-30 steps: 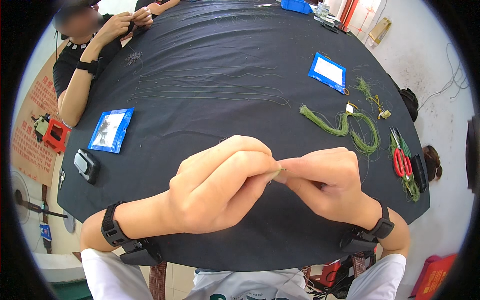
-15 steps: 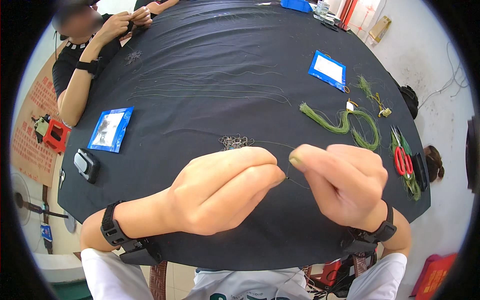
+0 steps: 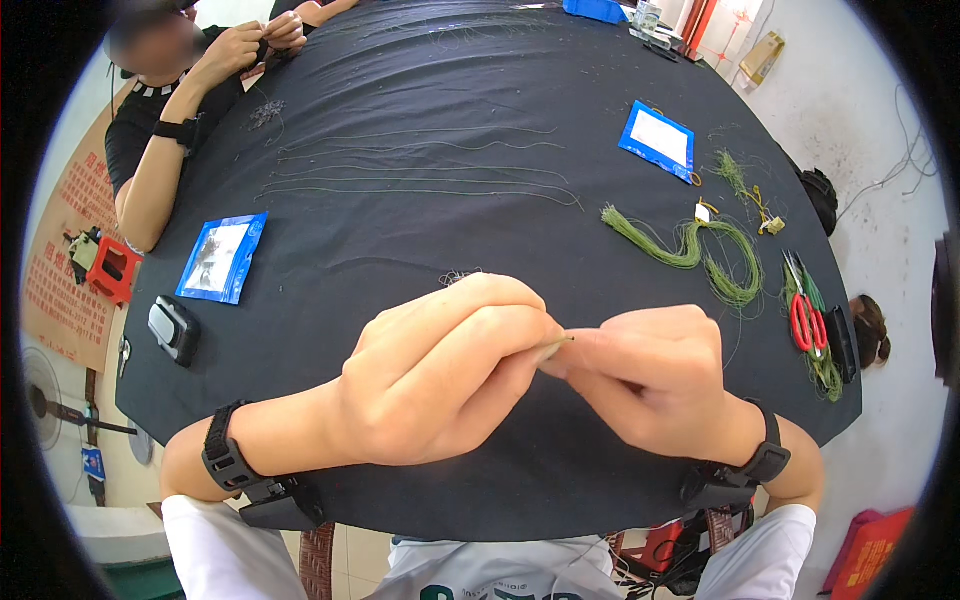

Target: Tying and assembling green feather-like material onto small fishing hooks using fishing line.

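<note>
My left hand is closed in a pinch in front of me, its thumb and forefinger tips meeting those of my right hand. A tiny dark-tipped piece shows where the fingertips touch; its kind is too small to tell. My right hand is pinched too, on a thin fishing line, a faint strand of which shows beyond its knuckles. Just behind my left hand lies a small pile of wiry metal pieces, mostly covered by that hand.
Several cut lines lie across the black tablecloth. A green line bundle and red-handled scissors are at right. Blue packets lie on both sides, with a black-and-grey device at left. A co-worker sits far left.
My right hand has moved left, so its fingertips now meet my left hand's. The line loop between them no longer shows. My left hand has shifted slightly and covers more of the metal pile.
</note>
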A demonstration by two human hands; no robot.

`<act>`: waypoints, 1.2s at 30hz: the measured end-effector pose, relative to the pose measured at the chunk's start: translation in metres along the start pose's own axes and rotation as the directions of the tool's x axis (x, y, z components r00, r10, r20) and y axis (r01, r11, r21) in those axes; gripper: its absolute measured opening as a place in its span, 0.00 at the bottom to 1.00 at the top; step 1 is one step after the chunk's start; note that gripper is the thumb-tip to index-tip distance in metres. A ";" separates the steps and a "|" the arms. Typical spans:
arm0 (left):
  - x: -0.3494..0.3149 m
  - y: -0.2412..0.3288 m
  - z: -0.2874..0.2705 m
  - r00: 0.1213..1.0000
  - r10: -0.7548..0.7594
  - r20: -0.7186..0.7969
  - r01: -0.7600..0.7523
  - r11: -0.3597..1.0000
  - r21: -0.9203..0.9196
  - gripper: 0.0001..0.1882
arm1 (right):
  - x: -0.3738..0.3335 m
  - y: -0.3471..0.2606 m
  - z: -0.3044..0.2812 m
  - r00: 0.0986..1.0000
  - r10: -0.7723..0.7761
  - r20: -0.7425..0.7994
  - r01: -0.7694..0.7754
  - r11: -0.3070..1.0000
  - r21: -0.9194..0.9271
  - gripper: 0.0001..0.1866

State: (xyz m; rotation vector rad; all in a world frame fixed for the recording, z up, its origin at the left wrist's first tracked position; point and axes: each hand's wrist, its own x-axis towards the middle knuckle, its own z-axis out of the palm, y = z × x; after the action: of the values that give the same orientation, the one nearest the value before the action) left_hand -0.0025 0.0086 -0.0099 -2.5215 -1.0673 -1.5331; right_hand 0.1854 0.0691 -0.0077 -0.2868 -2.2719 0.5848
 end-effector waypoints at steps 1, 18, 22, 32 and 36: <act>0.000 0.000 0.001 1.000 0.002 -0.009 -0.002 1.000 0.011 0.10 | -0.001 -0.002 0.000 0.999 -0.048 -0.003 0.048 0.997 -0.057 0.07; 0.003 -0.001 0.002 0.992 0.120 -0.027 -0.119 0.993 0.029 0.11 | 0.004 0.000 -0.012 0.993 -0.034 -0.114 0.017 0.989 -0.144 0.08; 0.002 0.001 -0.001 0.998 0.064 0.003 -0.064 0.998 0.016 0.11 | 0.002 0.001 -0.007 0.991 0.134 -0.021 -0.132 0.990 0.057 0.08; 0.001 0.001 0.001 0.999 0.042 -0.008 -0.042 0.998 0.054 0.10 | -0.001 -0.015 -0.007 0.986 -0.156 0.064 0.168 0.952 -0.256 0.10; -0.003 -0.003 0.003 0.992 0.118 -0.046 -0.116 0.992 0.043 0.11 | 0.002 -0.022 -0.013 0.937 -0.344 0.055 0.333 0.838 -0.433 0.18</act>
State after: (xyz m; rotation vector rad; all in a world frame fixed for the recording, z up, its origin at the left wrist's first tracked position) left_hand -0.0026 0.0103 -0.0153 -2.4590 -0.9178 -1.5177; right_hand 0.1929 0.0551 0.0121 -0.0971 -2.3346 -0.1215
